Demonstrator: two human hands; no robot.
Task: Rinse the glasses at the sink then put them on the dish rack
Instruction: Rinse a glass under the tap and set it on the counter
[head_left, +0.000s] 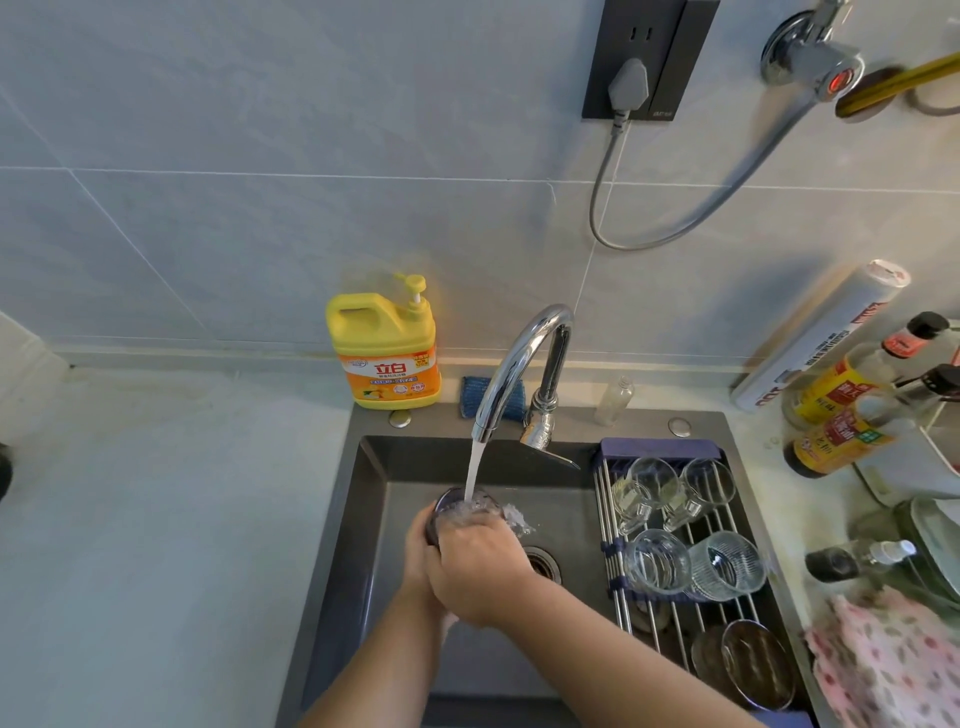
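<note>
Grip: R hand (475, 564) wrapped round clear glass tumbler (457, 510); L hand (415, 545) holds its side, partly hidden.
Where: under chrome tap (519, 353) stream, in dark grey sink (374, 519).
Done: four clear glasses (657, 561) on steel-rod dish rack (605, 499).
Left: prob. just rack this one.

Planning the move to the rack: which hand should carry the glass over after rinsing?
Right, likely. The right hand grips the glass and lies nearer the rack, which sits on the right of the sink; the left hand would have to cross over.
</note>
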